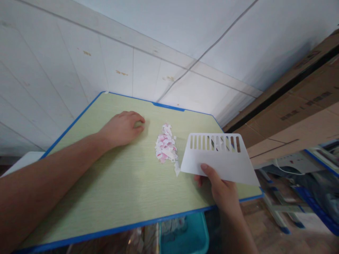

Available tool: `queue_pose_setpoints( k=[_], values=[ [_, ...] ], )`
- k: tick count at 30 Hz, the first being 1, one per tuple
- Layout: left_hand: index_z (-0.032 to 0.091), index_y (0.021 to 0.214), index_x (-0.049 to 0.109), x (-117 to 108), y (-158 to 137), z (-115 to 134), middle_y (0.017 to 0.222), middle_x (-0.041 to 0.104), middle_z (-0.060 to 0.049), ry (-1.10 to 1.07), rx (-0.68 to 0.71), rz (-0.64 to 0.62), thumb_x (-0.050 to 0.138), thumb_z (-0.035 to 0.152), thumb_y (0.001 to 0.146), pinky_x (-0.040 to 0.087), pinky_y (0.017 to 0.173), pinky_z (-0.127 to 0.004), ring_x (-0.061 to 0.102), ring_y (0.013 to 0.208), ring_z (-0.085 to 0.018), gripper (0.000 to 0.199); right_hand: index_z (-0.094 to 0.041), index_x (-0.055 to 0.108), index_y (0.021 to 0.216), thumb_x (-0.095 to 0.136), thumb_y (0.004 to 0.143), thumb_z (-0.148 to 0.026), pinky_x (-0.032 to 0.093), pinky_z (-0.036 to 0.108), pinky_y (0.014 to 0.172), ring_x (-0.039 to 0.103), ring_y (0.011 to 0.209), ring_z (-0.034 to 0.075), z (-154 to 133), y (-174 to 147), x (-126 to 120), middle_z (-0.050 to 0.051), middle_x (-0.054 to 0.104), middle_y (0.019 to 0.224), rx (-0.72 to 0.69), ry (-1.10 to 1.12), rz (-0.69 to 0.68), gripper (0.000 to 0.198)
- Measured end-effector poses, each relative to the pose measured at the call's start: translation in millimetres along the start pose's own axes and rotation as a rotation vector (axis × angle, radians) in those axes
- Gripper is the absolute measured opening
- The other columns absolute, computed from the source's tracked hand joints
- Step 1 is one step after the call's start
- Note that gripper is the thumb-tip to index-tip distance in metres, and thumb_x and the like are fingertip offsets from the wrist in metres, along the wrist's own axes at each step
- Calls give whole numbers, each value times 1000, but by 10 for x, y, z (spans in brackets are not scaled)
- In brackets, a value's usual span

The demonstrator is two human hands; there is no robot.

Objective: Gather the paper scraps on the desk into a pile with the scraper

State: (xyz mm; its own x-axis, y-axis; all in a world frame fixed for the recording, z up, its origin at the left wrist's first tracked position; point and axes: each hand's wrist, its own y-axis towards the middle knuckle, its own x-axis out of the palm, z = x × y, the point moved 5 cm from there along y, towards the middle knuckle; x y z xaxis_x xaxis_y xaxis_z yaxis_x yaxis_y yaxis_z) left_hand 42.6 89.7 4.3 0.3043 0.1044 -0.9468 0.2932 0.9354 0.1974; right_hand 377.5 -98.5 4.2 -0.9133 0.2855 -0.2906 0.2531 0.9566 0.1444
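Note:
In my right hand (218, 185) is a flat white plastic panel (214, 160), wider at the near edge, with a row of slots along its far side. My thumb presses on its top face and the fingers are mostly hidden beneath. The panel is held tilted over the right part of the table. Left of it lies a small heap of torn white and pink paper scraps (166, 144), one scrap trailing toward the panel. My left hand (124, 127) rests on the tabletop left of the heap, fingers loosely curled, thumb apart from them, holding nothing.
The light green table (127, 190) has a blue edge and stands against a white panelled wall. Below its front edge is a teal bin (196, 233) with greyish scraps inside. Cardboard boxes (291, 106) stand at the right, with metal furniture legs (275, 208) nearby. A cable (201, 56) runs down the wall.

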Motion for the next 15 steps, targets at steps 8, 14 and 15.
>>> queue_pose_setpoints(
  k=[8, 14, 15],
  values=[
    [21, 142, 86, -4, -8, -16, 158, 84, -15, -9, 10, 10, 46, 50, 105, 54, 139, -52, 75, 152, -38, 62, -31, 68, 62, 85, 102, -53, 63, 40, 80, 73, 69, 28, 63, -134, -9, 3, 74, 65, 110, -70, -93, 49],
    [24, 139, 87, -17, -11, -13, 154, 86, -12, -16, 21, 21, 49, 50, 105, 55, 137, -49, 76, 149, -36, 57, -31, 70, 62, 86, 101, -53, 64, 42, 78, 74, 69, 29, 49, -166, -55, 5, 76, 66, 135, -84, -75, 48],
    [24, 139, 87, -18, -13, -12, 155, 86, -12, -19, 17, 21, 50, 50, 105, 55, 137, -49, 76, 149, -36, 57, -31, 70, 61, 88, 98, -53, 64, 41, 76, 74, 68, 29, 57, -177, -59, 5, 76, 64, 155, -76, -75, 47]
  ],
)
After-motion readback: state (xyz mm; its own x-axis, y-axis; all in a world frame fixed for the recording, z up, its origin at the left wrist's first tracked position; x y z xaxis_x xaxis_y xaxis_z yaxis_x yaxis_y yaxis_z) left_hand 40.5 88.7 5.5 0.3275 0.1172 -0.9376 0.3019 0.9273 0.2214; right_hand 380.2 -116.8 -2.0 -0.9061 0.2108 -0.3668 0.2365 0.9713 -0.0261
